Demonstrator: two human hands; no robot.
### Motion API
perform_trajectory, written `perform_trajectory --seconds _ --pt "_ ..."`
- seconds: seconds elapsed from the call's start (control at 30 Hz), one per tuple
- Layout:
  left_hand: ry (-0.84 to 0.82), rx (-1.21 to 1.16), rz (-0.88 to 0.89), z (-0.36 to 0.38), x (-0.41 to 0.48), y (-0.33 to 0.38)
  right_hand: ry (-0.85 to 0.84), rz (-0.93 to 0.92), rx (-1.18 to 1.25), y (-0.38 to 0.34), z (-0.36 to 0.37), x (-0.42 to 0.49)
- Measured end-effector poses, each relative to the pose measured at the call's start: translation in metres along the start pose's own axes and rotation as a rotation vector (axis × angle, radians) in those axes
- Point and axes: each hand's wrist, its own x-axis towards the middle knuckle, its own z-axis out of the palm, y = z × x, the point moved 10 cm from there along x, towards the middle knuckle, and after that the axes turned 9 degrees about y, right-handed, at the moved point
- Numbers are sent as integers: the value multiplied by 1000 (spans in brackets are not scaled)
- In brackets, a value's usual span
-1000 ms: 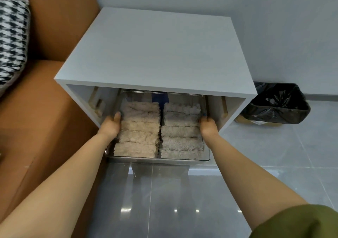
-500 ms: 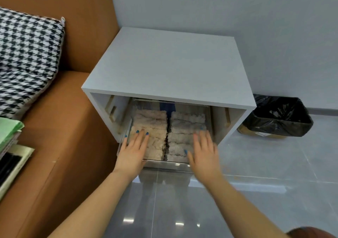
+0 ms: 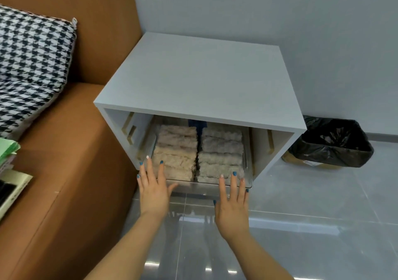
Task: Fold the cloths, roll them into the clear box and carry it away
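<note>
One head-worn view looks steeply down and forward, close above the white cabinet [image 3: 200, 81] beside the sofa [image 3: 64, 172]

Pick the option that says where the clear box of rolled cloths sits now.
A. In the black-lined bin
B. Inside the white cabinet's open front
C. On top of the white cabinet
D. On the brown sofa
B: the clear box with its rolled cloths sits under the top of the white cabinet, its front edge at the opening.

Houndstooth cushion [image 3: 32, 64] on brown sofa [image 3: 64, 161]
</note>
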Motion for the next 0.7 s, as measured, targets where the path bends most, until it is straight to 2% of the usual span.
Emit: perform_trajectory --seconds 0.1,0.47,0.7 --pt "14 3 15 4 36 6 -26 -12 -23 3 6 29" --pt "-185 132 44 18 81 23 -289 -1 -149 16 7 79" --pt "-236 175 48 17 83 21 -311 -13 -170 9 5 80"
